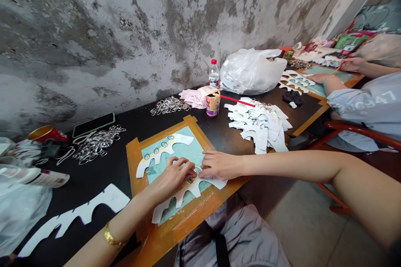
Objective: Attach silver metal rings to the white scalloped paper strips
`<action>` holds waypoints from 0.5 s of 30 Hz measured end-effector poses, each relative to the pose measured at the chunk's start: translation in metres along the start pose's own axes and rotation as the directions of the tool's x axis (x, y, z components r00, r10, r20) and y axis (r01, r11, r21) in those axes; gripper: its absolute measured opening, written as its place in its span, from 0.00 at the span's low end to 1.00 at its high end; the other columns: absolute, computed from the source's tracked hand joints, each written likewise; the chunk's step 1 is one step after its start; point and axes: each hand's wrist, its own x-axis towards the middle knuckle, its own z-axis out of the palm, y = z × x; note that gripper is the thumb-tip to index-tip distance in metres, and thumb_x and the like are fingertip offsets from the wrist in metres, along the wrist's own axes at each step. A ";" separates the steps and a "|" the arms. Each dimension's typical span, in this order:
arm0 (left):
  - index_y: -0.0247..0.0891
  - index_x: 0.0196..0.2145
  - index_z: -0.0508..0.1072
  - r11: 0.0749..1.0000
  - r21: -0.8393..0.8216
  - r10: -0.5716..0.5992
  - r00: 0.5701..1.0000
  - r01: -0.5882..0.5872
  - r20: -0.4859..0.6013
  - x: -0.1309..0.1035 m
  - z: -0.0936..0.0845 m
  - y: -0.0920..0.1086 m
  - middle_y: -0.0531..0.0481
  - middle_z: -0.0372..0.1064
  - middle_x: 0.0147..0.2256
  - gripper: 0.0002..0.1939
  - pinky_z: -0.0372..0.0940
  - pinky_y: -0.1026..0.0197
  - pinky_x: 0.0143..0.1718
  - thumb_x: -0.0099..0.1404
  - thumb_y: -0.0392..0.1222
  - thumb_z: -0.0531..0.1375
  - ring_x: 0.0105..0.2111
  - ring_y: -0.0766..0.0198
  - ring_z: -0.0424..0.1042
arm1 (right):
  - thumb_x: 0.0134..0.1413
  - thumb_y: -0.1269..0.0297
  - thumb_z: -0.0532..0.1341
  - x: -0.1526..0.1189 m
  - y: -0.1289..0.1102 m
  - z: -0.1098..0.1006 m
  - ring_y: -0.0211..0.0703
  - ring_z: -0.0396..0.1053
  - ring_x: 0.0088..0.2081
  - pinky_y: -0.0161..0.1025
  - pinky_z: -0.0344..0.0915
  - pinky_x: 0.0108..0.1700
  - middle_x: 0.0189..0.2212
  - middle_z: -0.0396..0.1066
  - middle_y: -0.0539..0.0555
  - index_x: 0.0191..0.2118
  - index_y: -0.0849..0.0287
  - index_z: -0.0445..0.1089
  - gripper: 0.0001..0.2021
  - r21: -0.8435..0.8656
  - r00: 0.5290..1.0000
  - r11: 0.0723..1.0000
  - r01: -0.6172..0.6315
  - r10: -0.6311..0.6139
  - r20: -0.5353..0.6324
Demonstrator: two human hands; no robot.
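Observation:
My left hand (178, 173) is closed, with its fingertips pinched at a small metal ring (197, 170) on a white scalloped cut-out piece (188, 196). Facing it, my right hand (221, 164) presses bent fingers onto the right part of the same piece, partly covering it. Another metal ring (190, 179) shows just under my left fingers. Beneath lies a pale blue-green mat (196, 133) edged with brown tape (197, 217). Higher on this mat rests a second white piece (171, 146) with several rings along its upper edge.
Loose metal rings (97, 144) lie left, near a phone (94, 125); more rings (171, 105) sit by the wall. A paper cup (213, 105), bottle (214, 76), plastic bag (252, 71) and stacked white pieces (260, 127) stand behind. A co-worker's arm (332, 85) is at right.

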 end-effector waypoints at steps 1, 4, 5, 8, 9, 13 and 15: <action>0.41 0.43 0.62 1.000 -0.001 0.005 1.000 -0.005 0.002 0.000 0.000 -0.001 0.51 0.72 0.41 0.07 0.48 0.50 0.50 0.71 0.32 0.48 0.46 0.58 0.66 | 0.53 0.76 0.59 0.000 -0.001 0.000 0.46 0.65 0.42 0.46 0.51 0.58 0.37 0.70 0.55 0.52 0.57 0.67 0.20 -0.007 1.000 1.000 -0.007 0.007 0.006; 0.41 0.45 0.61 1.000 -0.007 0.009 1.000 -0.009 0.003 -0.002 0.001 -0.002 0.52 0.73 0.42 0.13 0.47 0.49 0.51 0.69 0.26 0.47 0.46 0.58 0.66 | 0.52 0.76 0.60 0.002 -0.002 -0.002 0.46 0.66 0.43 0.47 0.48 0.61 0.37 0.70 0.55 0.54 0.57 0.66 0.22 -0.035 1.000 0.999 -0.018 0.019 0.025; 0.41 0.45 0.61 1.000 -0.012 0.007 1.000 -0.007 0.002 -0.003 0.002 -0.002 0.52 0.73 0.42 0.15 0.47 0.49 0.52 0.68 0.24 0.46 0.46 0.58 0.65 | 0.52 0.75 0.60 0.002 -0.002 -0.002 0.46 0.66 0.42 0.47 0.48 0.61 0.37 0.70 0.55 0.54 0.57 0.66 0.22 -0.047 0.999 0.999 -0.012 0.013 0.030; 0.40 0.45 0.61 1.000 -0.027 0.003 1.000 -0.003 0.003 -0.004 0.004 -0.003 0.51 0.74 0.43 0.19 0.46 0.48 0.52 0.64 0.20 0.46 0.46 0.58 0.64 | 0.53 0.72 0.60 0.005 -0.002 -0.001 0.46 0.66 0.41 0.49 0.47 0.62 0.36 0.69 0.55 0.52 0.54 0.68 0.19 -0.075 0.999 0.997 0.013 -0.010 0.038; 0.40 0.45 0.61 1.000 -0.030 0.004 1.000 -0.004 0.007 -0.005 0.004 -0.004 0.52 0.74 0.43 0.19 0.46 0.48 0.52 0.64 0.20 0.46 0.47 0.58 0.64 | 0.54 0.72 0.60 0.006 -0.002 -0.001 0.46 0.66 0.41 0.50 0.46 0.63 0.35 0.69 0.54 0.51 0.53 0.68 0.18 -0.076 0.999 0.997 0.017 -0.014 0.038; 0.41 0.47 0.61 1.000 -0.026 -0.002 1.000 0.003 0.023 -0.004 0.001 -0.001 0.52 0.75 0.42 0.19 0.45 0.47 0.53 0.65 0.22 0.47 0.47 0.57 0.64 | 0.56 0.72 0.59 0.011 -0.003 -0.001 0.46 0.65 0.40 0.52 0.46 0.63 0.35 0.68 0.55 0.46 0.54 0.71 0.12 -0.102 0.999 0.995 0.017 -0.012 0.049; 0.42 0.47 0.62 1.000 -0.026 -0.008 0.999 0.009 0.041 -0.004 -0.002 0.003 0.52 0.75 0.42 0.20 0.45 0.47 0.53 0.63 0.21 0.48 0.47 0.57 0.64 | 0.57 0.71 0.58 0.011 -0.003 -0.002 0.46 0.65 0.39 0.53 0.46 0.62 0.34 0.69 0.56 0.45 0.55 0.72 0.11 -0.105 0.999 0.994 0.015 -0.010 0.047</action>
